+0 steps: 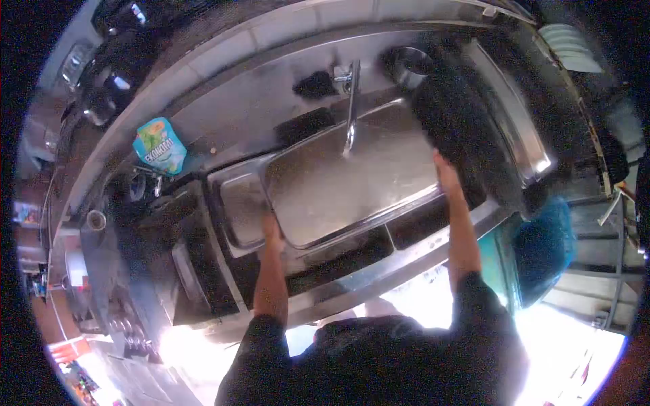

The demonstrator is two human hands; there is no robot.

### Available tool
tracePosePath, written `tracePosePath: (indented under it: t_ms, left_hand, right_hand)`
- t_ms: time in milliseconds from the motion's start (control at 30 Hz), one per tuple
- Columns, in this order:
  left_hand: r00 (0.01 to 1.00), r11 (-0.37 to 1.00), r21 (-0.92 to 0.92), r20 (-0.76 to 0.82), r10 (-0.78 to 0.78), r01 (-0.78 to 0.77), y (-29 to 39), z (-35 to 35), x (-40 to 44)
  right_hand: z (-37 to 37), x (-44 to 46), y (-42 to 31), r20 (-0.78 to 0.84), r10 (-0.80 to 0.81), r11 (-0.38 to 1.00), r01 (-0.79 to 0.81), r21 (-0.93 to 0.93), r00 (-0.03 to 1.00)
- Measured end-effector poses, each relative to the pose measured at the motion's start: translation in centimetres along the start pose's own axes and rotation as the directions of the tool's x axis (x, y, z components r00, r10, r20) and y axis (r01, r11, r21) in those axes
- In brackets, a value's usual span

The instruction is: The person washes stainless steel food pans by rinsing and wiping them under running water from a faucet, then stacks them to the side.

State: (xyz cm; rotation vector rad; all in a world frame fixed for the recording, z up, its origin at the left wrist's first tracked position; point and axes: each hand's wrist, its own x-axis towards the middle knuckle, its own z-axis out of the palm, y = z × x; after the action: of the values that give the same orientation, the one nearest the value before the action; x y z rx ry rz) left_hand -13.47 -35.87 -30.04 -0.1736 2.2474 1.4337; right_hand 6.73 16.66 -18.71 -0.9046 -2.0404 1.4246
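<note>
A large shiny metal tray (352, 179) with rounded corners lies tilted across the dark sink, under the faucet (353, 111). At its left edge is my left hand (272, 233), slightly blurred, its fingers closed around the rim as far as I can make out. My right hand (444, 172) grips the opposite, right edge, fingers pointing away from me. A smaller metal pan (237, 206) with a raised rim lies just left of the large tray, next to my left hand. The undersides of both pieces are hidden.
A blue pouch (161, 147) stands at the back left behind the sink. A metal pot (411, 66) is near the faucet's right. Stacked plates (571, 49) sit at the far right, above a blue plastic bag (545, 250). A small cup (96, 220) is at far left.
</note>
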Motion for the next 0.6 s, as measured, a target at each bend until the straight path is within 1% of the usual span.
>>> tracePosePath:
  t_ms: [33, 67, 100, 133, 167, 200, 233, 267, 300, 333, 367, 400, 433, 500, 533, 567, 600]
  left_hand:
    - [0.999, 0.999, -0.022, 0.029, -0.037, 0.038, 0.4, 0.7, -0.5]
    - [0.994, 0.994, -0.068, 0.073, -0.080, 0.085, 1.0, 1.6, -1.0]
    - [0.986, 0.984, -0.124, 0.125, -0.115, 0.130, 1.9, 2.9, -1.7]
    - [0.968, 0.929, -0.319, 0.219, -0.120, 0.187, 2.7, 4.3, -2.6]
    - [0.945, 0.832, -0.493, 0.311, -0.104, 0.254, 3.9, 5.5, -3.5]
    - [0.934, 0.803, -0.541, 0.355, -0.051, 0.249, 4.6, 6.9, -3.9]
    - [0.918, 0.770, -0.587, 0.396, 0.003, 0.251, 5.3, 8.2, -4.3]
    - [0.916, 0.798, -0.563, 0.399, 0.036, 0.214, 6.3, 9.6, -4.4]
    - [0.913, 0.824, -0.539, 0.402, 0.069, 0.175, 7.3, 11.0, -4.4]
    - [0.943, 0.893, -0.441, 0.250, 0.217, -0.088, 8.9, 12.2, -4.2]
    - [0.936, 0.901, -0.376, 0.183, 0.301, -0.216, 10.2, 12.7, -4.2]
    - [0.917, 0.894, -0.297, 0.113, 0.382, -0.335, 11.7, 13.3, -4.2]
    - [0.862, 0.811, -0.390, 0.080, 0.501, -0.436, 13.1, 13.6, -4.3]
    - [0.790, 0.704, -0.476, 0.029, 0.612, -0.528, 16.6, 13.3, -4.6]
    - [0.678, 0.651, -0.245, -0.038, 0.734, -0.719, 18.9, 12.5, -5.1]
    - [0.536, 0.537, 0.011, -0.054, 0.843, -0.844, 20.9, 11.6, -5.4]
    - [0.460, 0.459, 0.138, -0.029, 0.887, -0.877, 21.7, 11.3, -4.7]
  right_hand:
    - [-0.9, -0.6, -2.0, 0.008, 0.003, 1.000, -0.003, 0.005, 1.000]
    - [-3.2, -1.7, -6.6, -0.013, 0.235, 0.950, -0.232, -0.210, 0.972]
    - [-4.6, -2.6, -9.4, -0.087, 0.440, 0.804, -0.435, -0.405, 0.894]
    - [-6.0, -2.9, -8.1, -0.138, 0.299, 0.866, -0.329, -0.378, 0.944]
    - [-8.1, -3.1, -6.4, -0.191, 0.151, 0.910, -0.212, -0.357, 0.970]
    - [-9.9, -3.9, -5.8, -0.208, 0.065, 0.947, -0.126, -0.295, 0.976]
    - [-11.2, -4.5, -5.7, -0.217, 0.022, 0.959, -0.081, -0.270, 0.976]
    - [-12.4, -5.2, -5.6, -0.226, -0.021, 0.969, -0.036, -0.245, 0.974]
    - [-13.4, -5.3, -5.5, -0.288, 0.006, 0.992, -0.041, -0.117, 0.958]
    - [-14.3, -5.5, -5.6, -0.349, 0.032, 0.999, -0.030, 0.014, 0.937]
    - [-15.2, -5.8, -5.0, -0.375, 0.045, 0.998, -0.023, 0.065, 0.926]
    - [-15.7, -6.3, -4.2, -0.375, 0.070, 0.996, -0.044, 0.078, 0.924]
    - [-16.3, -6.7, -2.9, -0.370, 0.100, 0.994, -0.074, 0.083, 0.924]
    - [-17.5, -7.3, -0.1, -0.326, 0.168, 0.986, -0.155, 0.066, 0.930]
    - [-18.0, -7.6, 1.2, -0.297, 0.204, 0.979, -0.195, 0.060, 0.933]
    - [-18.4, -8.1, 2.3, -0.261, 0.240, 0.971, -0.234, 0.055, 0.935]
    - [-18.7, -8.7, 3.4, -0.226, 0.273, 0.962, -0.268, 0.053, 0.935]
